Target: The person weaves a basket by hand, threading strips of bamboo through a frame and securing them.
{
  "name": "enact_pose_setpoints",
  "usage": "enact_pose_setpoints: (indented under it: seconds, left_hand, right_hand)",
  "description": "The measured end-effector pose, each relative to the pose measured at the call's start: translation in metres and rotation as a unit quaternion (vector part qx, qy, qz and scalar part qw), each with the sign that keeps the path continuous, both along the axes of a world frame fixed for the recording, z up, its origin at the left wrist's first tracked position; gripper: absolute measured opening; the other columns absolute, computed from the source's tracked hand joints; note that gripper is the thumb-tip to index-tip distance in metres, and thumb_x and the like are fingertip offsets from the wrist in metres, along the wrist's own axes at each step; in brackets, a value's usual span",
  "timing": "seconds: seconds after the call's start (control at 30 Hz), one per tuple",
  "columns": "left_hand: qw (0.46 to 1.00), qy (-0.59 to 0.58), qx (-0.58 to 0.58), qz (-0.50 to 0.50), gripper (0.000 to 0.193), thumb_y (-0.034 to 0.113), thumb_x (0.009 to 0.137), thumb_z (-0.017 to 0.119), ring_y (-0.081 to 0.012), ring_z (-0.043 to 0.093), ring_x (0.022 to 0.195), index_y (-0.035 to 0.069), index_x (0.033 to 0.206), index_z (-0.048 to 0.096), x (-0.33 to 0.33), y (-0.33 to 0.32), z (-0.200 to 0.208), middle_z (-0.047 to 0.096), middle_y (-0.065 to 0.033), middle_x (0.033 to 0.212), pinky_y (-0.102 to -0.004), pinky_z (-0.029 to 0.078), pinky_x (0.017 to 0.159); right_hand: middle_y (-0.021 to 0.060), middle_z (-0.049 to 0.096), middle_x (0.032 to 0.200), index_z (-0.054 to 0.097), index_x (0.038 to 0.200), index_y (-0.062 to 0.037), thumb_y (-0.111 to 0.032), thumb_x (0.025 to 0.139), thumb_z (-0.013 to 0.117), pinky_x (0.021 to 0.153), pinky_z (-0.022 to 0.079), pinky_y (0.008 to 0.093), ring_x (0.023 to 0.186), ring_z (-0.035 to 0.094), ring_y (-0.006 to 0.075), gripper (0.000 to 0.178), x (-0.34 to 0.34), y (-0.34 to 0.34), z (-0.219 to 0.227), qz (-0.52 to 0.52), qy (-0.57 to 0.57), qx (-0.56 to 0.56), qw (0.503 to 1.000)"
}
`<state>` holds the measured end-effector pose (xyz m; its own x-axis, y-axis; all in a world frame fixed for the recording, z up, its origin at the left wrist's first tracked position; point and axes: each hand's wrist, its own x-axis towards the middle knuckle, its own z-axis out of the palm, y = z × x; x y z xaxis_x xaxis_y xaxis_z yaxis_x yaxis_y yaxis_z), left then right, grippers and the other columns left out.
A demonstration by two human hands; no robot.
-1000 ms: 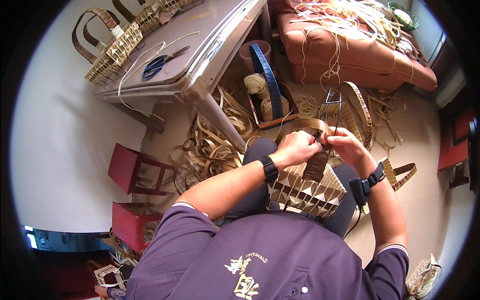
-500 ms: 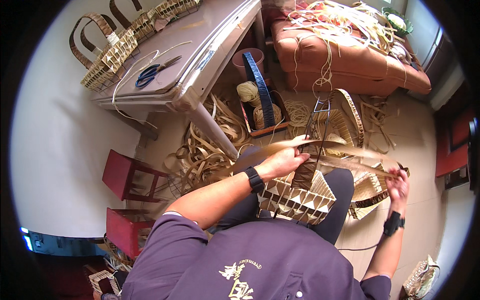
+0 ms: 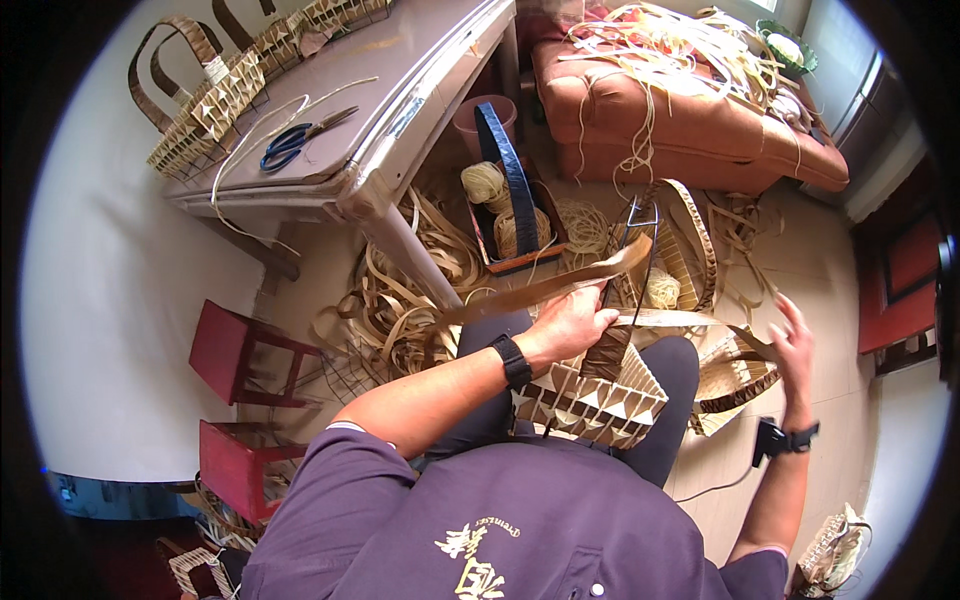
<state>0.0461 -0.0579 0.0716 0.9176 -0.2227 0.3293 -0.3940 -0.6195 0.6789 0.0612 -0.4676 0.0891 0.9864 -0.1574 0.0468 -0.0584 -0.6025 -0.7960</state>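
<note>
A small woven basket in pale and brown strips sits on my lap. Its tall dark wire handle rises from it, the lower part wrapped in brown. My left hand is closed at the handle and grips a brown flat strip. One length of this strip slants left across my forearm, while another runs right, drooping near my right hand. My right hand is raised, fingers stretched and apart, with the strip reaching its thumb side. Whether the thumb pins the strip is unclear.
A table at the left bears blue-handled scissors and handled baskets. Loose strips heap beneath it. Ahead stand a box of twine balls and an orange sofa. Red stools stand left; another basket lies right.
The brown strip's near length has swung up and formed a fold beside the handle. My right hand has risen slightly and its fingers have straightened. My left hand stays at the handle.
</note>
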Motion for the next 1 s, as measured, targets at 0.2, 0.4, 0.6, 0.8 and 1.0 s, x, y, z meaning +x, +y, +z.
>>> enact_pose_setpoints:
  seconds: [0.2,0.4,0.6,0.8,1.0]
  left_hand:
    - [0.991,0.134,-0.003,-0.028,0.036,0.031,0.095,0.072,-0.0351,0.063,0.075,-0.003,0.094,0.062,0.004,-0.015,0.010,0.064,-0.0182,0.078,-0.0469,0.049,0.072]
    - [0.994,0.107,-0.008,0.007,0.038,0.035,0.094,0.074,-0.0391,0.067,0.077,-0.001,0.086,0.060,0.004,-0.006,0.004,0.066,-0.0210,0.078,-0.0485,0.050,0.072]
    - [0.990,0.140,0.010,-0.020,0.038,0.034,0.093,0.074,-0.0408,0.067,0.077,0.000,0.086,0.060,0.005,-0.015,0.004,0.067,-0.0202,0.078,-0.0496,0.050,0.070]
    - [0.990,0.124,-0.046,-0.044,0.028,0.030,0.095,0.070,-0.0344,0.071,0.081,0.005,0.107,0.075,0.007,-0.006,-0.002,0.073,-0.0200,0.089,-0.0432,0.053,0.072]
    - [0.986,0.154,-0.027,-0.056,0.026,0.031,0.095,0.071,-0.0303,0.071,0.075,0.004,0.095,0.074,0.007,-0.007,0.001,0.073,-0.0171,0.081,-0.0413,0.053,0.070]
  right_hand:
    - [0.0169,0.050,0.152,0.057,0.145,-0.0108,0.000,0.079,0.073,0.121,0.037,0.0416,0.144,0.045,0.0339,0.069,0.059,0.162,0.002,0.284,-0.180,-0.119,0.934]
    - [0.0154,0.066,0.131,0.068,0.122,-0.0020,-0.005,0.089,0.063,0.110,0.046,0.0383,0.130,0.058,0.0281,0.033,0.072,0.149,-0.038,0.315,-0.097,-0.025,0.944]
    - [0.0104,0.070,0.124,0.053,0.146,0.0002,-0.019,0.099,0.061,0.098,0.051,0.0334,0.112,0.064,0.0185,0.052,-0.020,-0.209,-0.129,-0.113,0.088,0.157,0.977]
    - [0.0114,0.071,0.124,0.058,0.141,0.0003,-0.016,0.095,0.066,0.099,0.052,0.0347,0.113,0.065,0.0207,0.049,-0.143,-0.324,-0.153,-0.095,0.059,0.056,0.992]
    - [0.0125,0.072,0.123,0.063,0.134,0.0004,-0.013,0.090,0.071,0.100,0.053,0.0362,0.115,0.067,0.0233,0.047,-0.230,-0.280,-0.151,-0.097,0.035,-0.036,0.994]
